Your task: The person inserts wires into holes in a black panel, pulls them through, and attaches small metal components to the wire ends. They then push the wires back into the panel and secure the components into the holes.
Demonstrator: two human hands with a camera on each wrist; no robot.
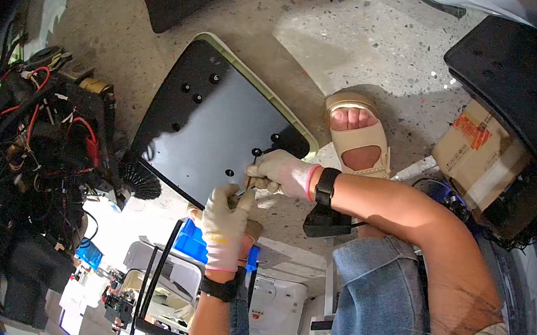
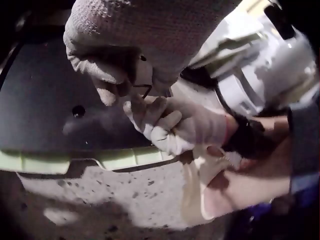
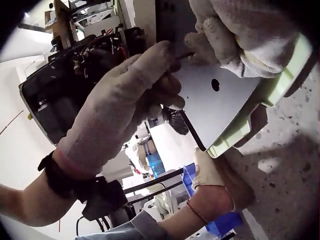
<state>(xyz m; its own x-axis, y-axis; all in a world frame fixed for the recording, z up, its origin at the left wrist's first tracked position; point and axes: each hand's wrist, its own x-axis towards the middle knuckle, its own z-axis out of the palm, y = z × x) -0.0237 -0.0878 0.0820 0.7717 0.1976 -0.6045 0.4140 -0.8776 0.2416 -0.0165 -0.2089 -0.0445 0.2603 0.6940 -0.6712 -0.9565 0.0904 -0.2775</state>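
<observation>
**A:** Where are the hands, and what do they hold?

**B:** Both gloved hands meet over the near edge of a black panel (image 1: 213, 126) that lies flat on a concrete floor (image 1: 366, 45). The right hand (image 1: 283, 173) has its fingers curled tight round a thin metal tool (image 1: 247, 184). The left hand (image 1: 226, 219) comes up from below, and its fingertips pinch the same tool. The tool is between the two hands, just above the panel's near edge and close to a small hole (image 1: 256, 152).

**A:** Why two hands on so small a thing?

**B:** It seems that one hand steadies the tool while the other guides it. The panel lies with its holes facing up, so they can be reached from above.

**A:** What lies around the panel?

**B:** A foot in a sandal (image 1: 357, 138) is just beside the panel's right edge. A tangle of wires (image 1: 42, 131) lies to its left. A cardboard box (image 1: 481, 151) sits well to its right.

**A:** What can't be made out?

**B:** The gloves hide most of the tool. Only a thin dark sliver shows, so its kind and its tip are unclear. I cannot tell whether it touches the panel. The panel's far corner is cut off from the wrist views.
</observation>
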